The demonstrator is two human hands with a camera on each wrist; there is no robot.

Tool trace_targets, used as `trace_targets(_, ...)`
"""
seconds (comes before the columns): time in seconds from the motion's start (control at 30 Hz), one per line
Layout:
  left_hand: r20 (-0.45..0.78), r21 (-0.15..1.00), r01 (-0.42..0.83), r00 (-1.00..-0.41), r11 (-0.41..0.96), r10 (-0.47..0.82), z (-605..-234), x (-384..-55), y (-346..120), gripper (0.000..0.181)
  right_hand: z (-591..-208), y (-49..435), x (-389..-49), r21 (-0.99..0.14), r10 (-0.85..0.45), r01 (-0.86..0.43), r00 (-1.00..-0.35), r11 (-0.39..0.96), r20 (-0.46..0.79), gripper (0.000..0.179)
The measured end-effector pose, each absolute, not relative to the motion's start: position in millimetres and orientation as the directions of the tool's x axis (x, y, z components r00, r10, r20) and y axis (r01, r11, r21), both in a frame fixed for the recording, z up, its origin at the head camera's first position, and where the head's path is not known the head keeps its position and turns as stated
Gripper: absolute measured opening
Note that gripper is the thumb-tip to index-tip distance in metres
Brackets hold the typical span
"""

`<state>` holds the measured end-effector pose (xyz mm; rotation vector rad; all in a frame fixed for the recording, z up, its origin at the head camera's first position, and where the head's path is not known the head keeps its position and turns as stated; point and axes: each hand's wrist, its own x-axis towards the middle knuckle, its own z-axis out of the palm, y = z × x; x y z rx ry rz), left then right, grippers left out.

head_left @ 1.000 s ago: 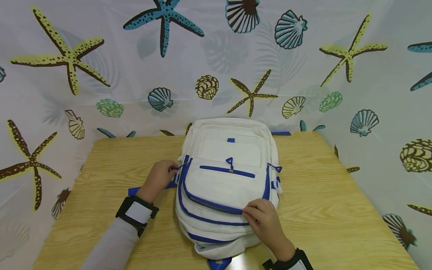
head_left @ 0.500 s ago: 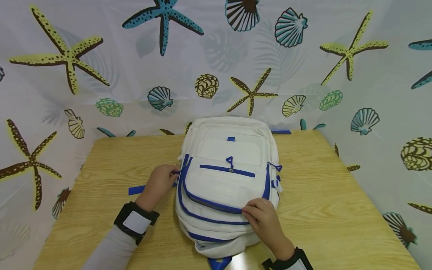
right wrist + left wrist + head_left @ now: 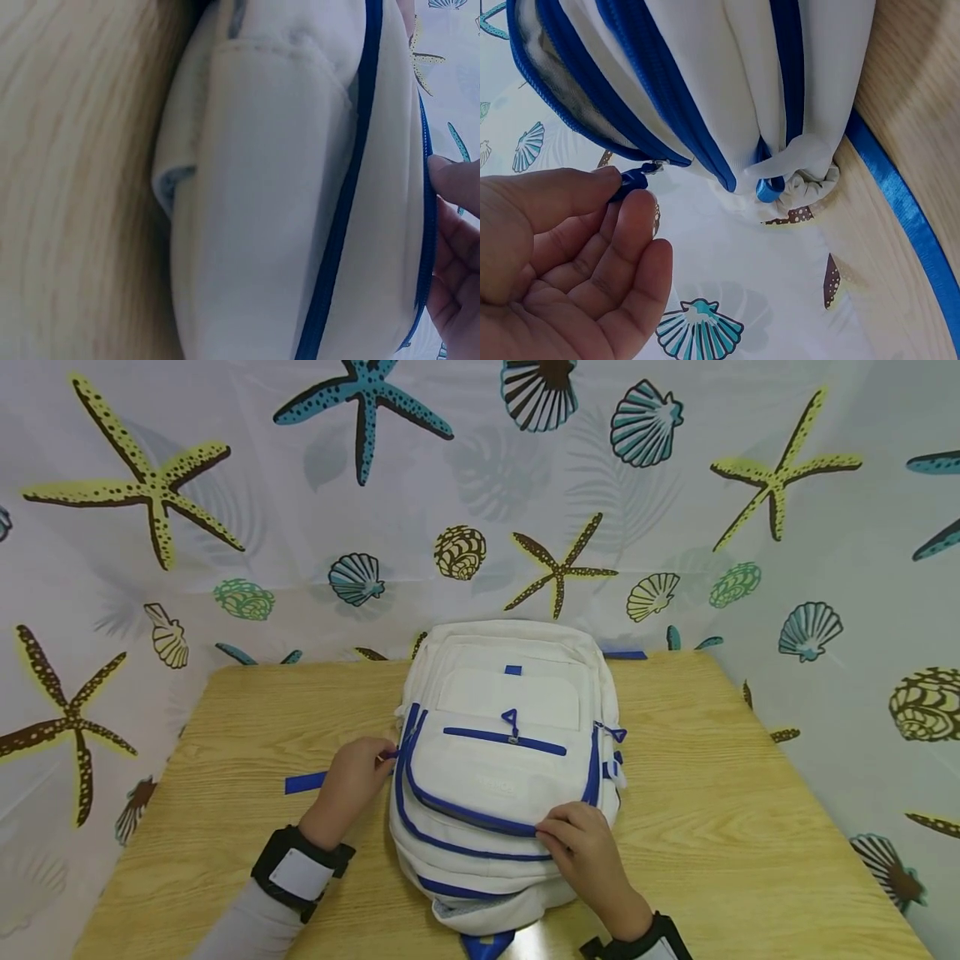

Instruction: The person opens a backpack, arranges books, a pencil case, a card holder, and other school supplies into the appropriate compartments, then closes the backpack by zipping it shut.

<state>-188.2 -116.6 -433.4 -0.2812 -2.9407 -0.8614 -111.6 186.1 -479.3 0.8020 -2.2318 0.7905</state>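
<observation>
A white backpack (image 3: 510,702) with blue zippers lies on the table, front up. At its left side my left hand (image 3: 352,781) pinches a blue zipper pull (image 3: 632,182) between thumb and index finger. Close by in the left wrist view, the front pocket's zipper gapes, showing grey lining (image 3: 551,60). My right hand (image 3: 588,852) pinches the blue-trimmed edge of the front pocket at the lower right. In the right wrist view, the thumb presses that blue zipper edge (image 3: 427,225), with the fingers partly out of frame.
Beneath the bag is a wood-grain table (image 3: 720,810). A blue strap (image 3: 303,782) sticks out to the left, and another blue strap end (image 3: 487,945) shows at the bottom. Behind hangs a white cloth (image 3: 405,518) printed with starfish and shells.
My left hand has moved a little down and left along the bag's side, with the zipper pull in its fingers. The right hand stays almost still on the pocket edge.
</observation>
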Motion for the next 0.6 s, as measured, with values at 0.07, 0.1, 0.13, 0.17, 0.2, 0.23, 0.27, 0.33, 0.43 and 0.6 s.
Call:
trace_targets(0.07,0.123,0.528,0.196,-0.980,0.826,0.155,-433,-184,-117,0.014,-480,185,-111,-0.320,-0.323,-0.698,-0.623,0.640,0.712,0.003)
trace_targets(0.1,0.127,0.525,0.197,-0.980,0.828,0.153,-432,-182,-118,0.015,-480,185,-111,-0.322,-0.322,-0.695,-0.627,0.643,0.710,0.004)
trace_targets(0.13,0.132,0.523,0.201,-0.979,0.828,0.154,-432,-180,-118,0.015,-480,185,-111,-0.323,-0.321,-0.692,-0.630,0.646,0.708,0.006)
trace_targets(0.17,0.135,0.522,0.202,-0.979,0.829,0.153,-431,-178,-118,0.015,-480,185,-111,-0.324,-0.320,-0.689,-0.632,0.648,0.706,0.008)
trace_targets(0.2,0.136,0.519,0.202,-0.979,0.830,0.153,-431,-176,-118,0.015,-480,185,-111,-0.323,-0.320,-0.687,-0.634,0.650,0.704,0.009)
trace_targets(0.23,0.137,0.517,0.202,-0.979,0.832,0.153,-430,-174,-118,0.015,-480,185,-111,-0.323,-0.320,-0.686,-0.635,0.652,0.703,0.010)
trace_targets(0.27,0.133,0.517,0.197,-0.980,0.833,0.149,-429,-172,-118,0.015,-480,185,-111,-0.324,-0.319,-0.684,-0.637,0.654,0.701,0.010)
trace_targets(0.33,0.121,0.523,0.184,-0.983,0.832,0.141,-429,-168,-117,0.015,-480,185,-111,-0.326,-0.318,-0.683,-0.639,0.654,0.700,0.010)
trace_targets(0.43,0.102,0.536,0.162,-0.987,0.828,0.127,-427,-161,-116,0.017,-481,185,-111,-0.329,-0.316,-0.683,-0.639,0.652,0.701,0.010)
trace_targets(0.6,0.119,0.528,0.172,-0.985,0.832,0.128,-426,-150,-115,0.015,-480,184,-111,-0.332,-0.313,-0.679,-0.644,0.655,0.698,0.010)
